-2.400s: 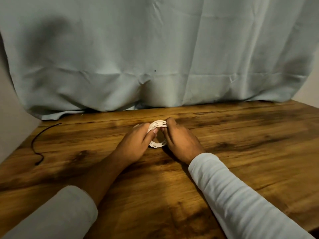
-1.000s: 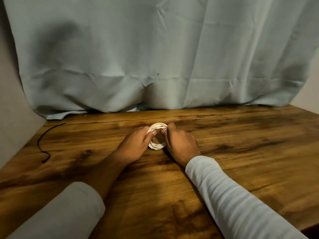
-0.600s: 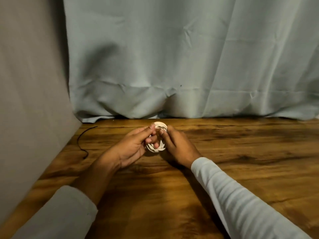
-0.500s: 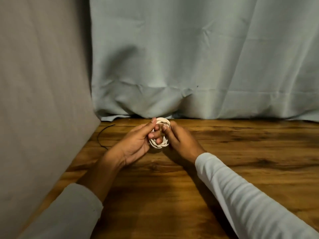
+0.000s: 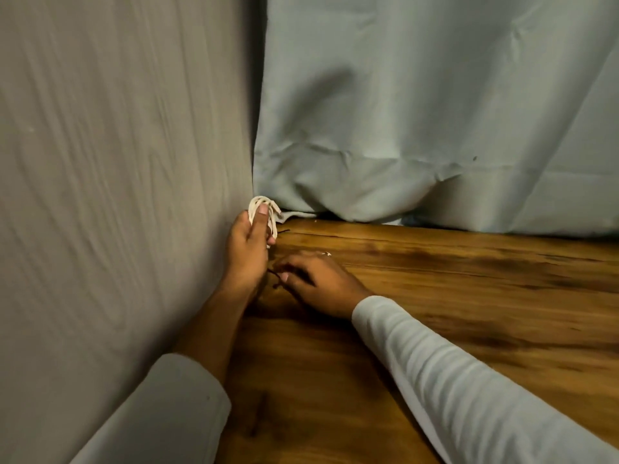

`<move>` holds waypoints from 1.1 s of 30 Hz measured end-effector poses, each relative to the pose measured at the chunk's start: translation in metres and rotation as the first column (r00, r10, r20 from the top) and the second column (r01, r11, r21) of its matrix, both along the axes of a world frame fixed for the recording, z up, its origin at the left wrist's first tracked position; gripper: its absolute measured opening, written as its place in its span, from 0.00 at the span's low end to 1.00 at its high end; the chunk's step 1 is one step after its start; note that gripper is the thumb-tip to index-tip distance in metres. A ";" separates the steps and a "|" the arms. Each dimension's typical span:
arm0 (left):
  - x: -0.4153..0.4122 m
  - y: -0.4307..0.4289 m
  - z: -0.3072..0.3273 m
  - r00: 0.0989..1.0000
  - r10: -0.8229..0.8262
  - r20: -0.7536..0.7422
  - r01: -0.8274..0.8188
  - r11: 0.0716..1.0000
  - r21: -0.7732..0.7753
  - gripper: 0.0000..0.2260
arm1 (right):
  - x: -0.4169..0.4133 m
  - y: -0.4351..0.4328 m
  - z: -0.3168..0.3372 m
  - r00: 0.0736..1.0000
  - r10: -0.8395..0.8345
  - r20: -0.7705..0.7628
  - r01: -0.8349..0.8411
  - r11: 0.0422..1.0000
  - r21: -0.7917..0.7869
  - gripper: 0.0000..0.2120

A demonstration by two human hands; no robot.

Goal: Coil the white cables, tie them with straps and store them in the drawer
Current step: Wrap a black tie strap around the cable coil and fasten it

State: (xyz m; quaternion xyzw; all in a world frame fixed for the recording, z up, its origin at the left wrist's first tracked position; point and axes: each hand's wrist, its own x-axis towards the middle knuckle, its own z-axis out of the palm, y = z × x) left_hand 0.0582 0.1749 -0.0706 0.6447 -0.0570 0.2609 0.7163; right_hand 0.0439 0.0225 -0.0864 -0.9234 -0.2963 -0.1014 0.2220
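Wood surface (image 5: 452, 296) w/ dark grain streaks is filling the lower right. A pale blue-grey curtain (image 5: 435, 112) is hanging behind it, and a beige cloth wall (image 5: 117, 162) is closing off the left. Left hand (image 5: 248, 252) is gripping the white cable coil (image 5: 259, 203), its fingers (image 5: 260, 219) curling round the loops, raised off the surface at the corner where curtain & wall meet. Coil is standing on edge, long axis approx. upright, rounded end pointing up. Right hand (image 5: 318, 279) is resting on the surface just beside, lower right of the left, fingertips (image 5: 290, 277) pinching a dark strap (image 5: 275, 280) lying there. White sleeves (image 5: 469, 380) are covering the forearms; the left one is sitting further back.
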 end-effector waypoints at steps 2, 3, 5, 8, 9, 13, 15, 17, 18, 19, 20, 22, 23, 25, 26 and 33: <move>0.005 0.003 -0.003 1.000 0.006 -0.013 -0.006 1.000 0.007 0.14 | 0.006 0.010 -0.003 0.999 0.032 0.017 -0.030 0.994 -0.101 0.19; 0.007 0.004 -0.005 1.000 0.009 -0.012 -0.009 1.000 0.019 0.15 | 0.008 0.011 -0.004 0.999 0.046 0.018 -0.044 0.990 -0.132 0.18; 0.009 0.005 -0.008 1.000 0.020 -0.017 -0.019 0.999 0.047 0.15 | 0.008 0.008 -0.004 0.998 0.058 0.022 -0.055 0.989 -0.137 0.15; 0.011 0.000 -0.014 1.000 0.018 -0.011 -0.017 0.997 0.080 0.16 | 0.006 -0.013 -0.006 0.999 0.017 0.051 -0.011 0.993 -0.120 0.14; 0.010 -0.004 -0.016 1.000 0.015 -0.010 -0.014 0.995 0.094 0.18 | 0.005 -0.025 -0.006 0.999 0.000 0.051 0.006 0.994 -0.111 0.14; 0.010 -0.030 -0.025 0.997 -0.051 -0.054 0.057 0.991 0.120 0.15 | -0.015 -0.090 -0.006 0.994 -0.097 0.040 0.099 0.993 -0.058 0.15; 0.013 -0.046 -0.031 0.992 -0.090 -0.088 0.103 0.983 0.150 0.15 | -0.029 -0.125 -0.004 0.985 -0.167 0.028 0.168 0.986 -0.016 0.16; 0.015 -0.067 -0.036 0.983 -0.142 -0.113 0.162 0.968 0.191 0.17 | -0.044 -0.162 -0.003 0.970 -0.244 0.001 0.243 0.970 0.008 0.14; 0.015 -0.079 -0.038 0.980 -0.152 -0.126 0.177 0.959 0.221 0.17 | -0.051 -0.180 -0.003 0.961 -0.277 -0.009 0.277 0.961 0.024 0.13; 0.016 -0.091 -0.039 0.978 -0.156 -0.136 0.185 0.952 0.242 0.17 | -0.060 -0.195 -0.002 0.951 -0.309 -0.017 0.309 0.950 0.042 0.13; 0.017 -0.102 -0.040 0.976 -0.163 -0.142 0.195 0.948 0.253 0.17 | -0.067 -0.208 -0.001 0.939 -0.344 -0.024 0.345 0.937 0.060 0.14; 0.016 -0.131 -0.039 0.970 -0.204 -0.135 0.233 0.938 0.258 0.18 | -0.083 -0.235 0.000 0.912 -0.408 -0.043 0.411 0.907 0.089 0.17; 0.016 -0.147 -0.040 0.967 -0.221 -0.129 0.248 0.932 0.264 0.17 | -0.092 -0.247 0.000 0.899 -0.435 -0.051 0.438 0.894 0.098 0.17; 0.012 -0.175 -0.039 0.961 -0.247 -0.126 0.274 0.920 0.279 0.15 | -0.106 -0.270 0.000 0.876 -0.478 -0.066 0.483 0.869 0.111 0.14; 0.010 -0.191 -0.038 0.956 -0.266 -0.125 0.291 0.914 0.281 0.14 | -0.113 -0.282 0.000 0.864 -0.499 -0.069 0.504 0.855 0.121 0.12; 0.004 -0.257 -0.038 0.935 -0.329 -0.134 0.354 0.900 0.255 0.12 | -0.132 -0.328 0.008 0.771 -0.634 -0.062 0.637 0.767 0.078 0.19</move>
